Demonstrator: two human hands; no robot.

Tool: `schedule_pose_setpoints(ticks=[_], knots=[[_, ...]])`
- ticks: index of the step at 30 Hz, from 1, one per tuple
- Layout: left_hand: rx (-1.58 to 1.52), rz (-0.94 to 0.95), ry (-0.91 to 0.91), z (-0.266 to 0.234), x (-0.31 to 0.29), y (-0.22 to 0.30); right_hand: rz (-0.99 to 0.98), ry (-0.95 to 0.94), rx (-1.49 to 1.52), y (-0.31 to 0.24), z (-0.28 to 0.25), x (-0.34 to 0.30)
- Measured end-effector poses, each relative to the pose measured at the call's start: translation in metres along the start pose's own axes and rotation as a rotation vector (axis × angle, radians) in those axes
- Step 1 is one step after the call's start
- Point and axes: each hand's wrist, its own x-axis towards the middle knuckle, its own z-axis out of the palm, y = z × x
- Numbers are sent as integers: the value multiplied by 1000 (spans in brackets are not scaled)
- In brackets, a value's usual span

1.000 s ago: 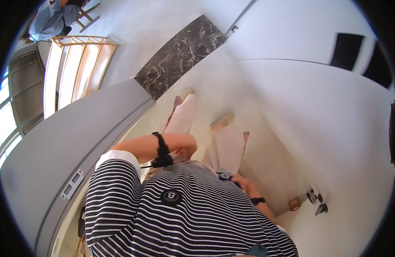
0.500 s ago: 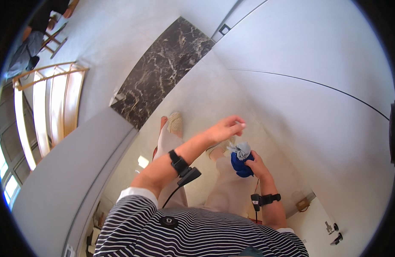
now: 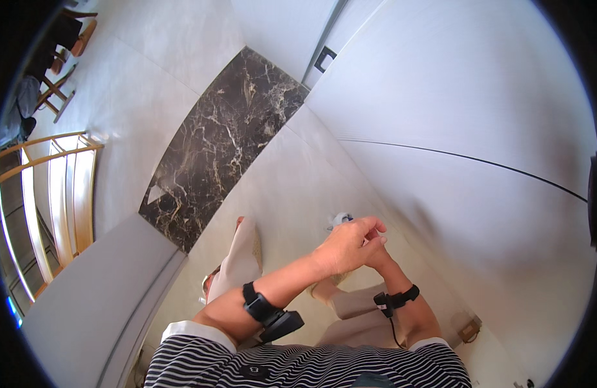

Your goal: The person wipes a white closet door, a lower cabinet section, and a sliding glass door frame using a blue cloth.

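My left hand reaches across in front of my right hand. Its fingers are bent, with a gap between thumb and forefinger and nothing seen in it. Beyond the left hand a crumpled grey tuft sticks out. It is the top of a soft bundle whose blue lower part is now hidden. My right hand's fingers are mostly covered by the left; the bundle still appears to be in its grip. Whether my left hand touches the bundle cannot be made out.
Smooth pale panels rise at the right, with a long dark seam. A dark veined marble strip crosses the floor ahead. A grey panel stands at the left, near a wooden rack. Someone's leg and foot show at the far left.
My left hand has come right and down, over the right hand, hiding the blue part of the bundle. The bundle has shifted slightly left. The view has swung, and my left foot has moved.
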Motion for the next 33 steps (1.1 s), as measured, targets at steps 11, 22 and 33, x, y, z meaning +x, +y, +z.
schedule_pose_setpoints(ticks=[11,22,33], knots=[[-225,331,-99,0,15,-1,-636,162,-520,-28,-16,104],[-100,715,-362,15,-34,-21,-1537,1552,-1291,-224,-33,29],[-182,878,-262,12,-45,-4,-1185,904,-1760,-37,4,244]])
